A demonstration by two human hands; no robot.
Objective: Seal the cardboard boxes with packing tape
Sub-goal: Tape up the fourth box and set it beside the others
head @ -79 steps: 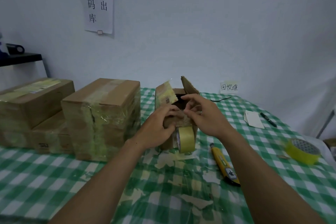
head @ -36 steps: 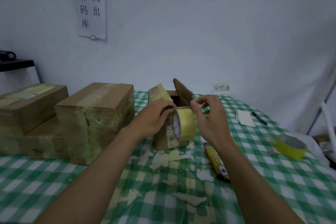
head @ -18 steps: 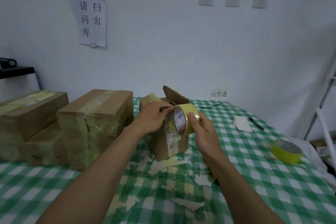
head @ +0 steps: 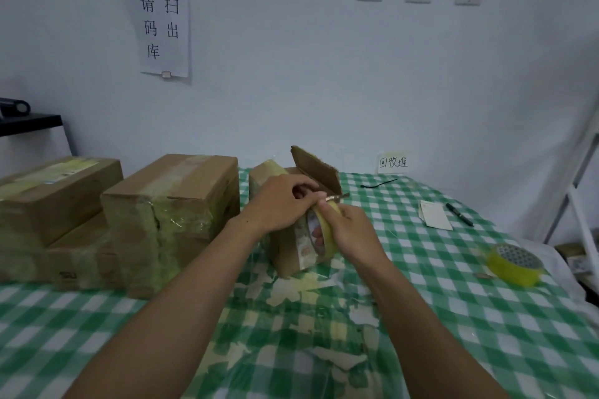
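Our right hand (head: pixel 355 235) grips the packing tape roll (head: pixel 326 235) just in front of the small open box (head: pixel 287 256), fingers (head: pixel 330 208) curled round it. Our left hand (head: pixel 280 204) pinches its loose end (head: pixel 337 198) (hard to see). Risk: the end tears or re-sticks, w/ the box flap (head: pixel 316 168) unshut.

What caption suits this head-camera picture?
The left hand and right hand hold a yellow tape roll at an open cardboard box on a checked table.

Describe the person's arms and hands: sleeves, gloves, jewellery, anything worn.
Both arms are bare to the picture's edge: no sleeves show. The left hand and right hand wear no gloves, and no watch, ring or bracelet is visible.
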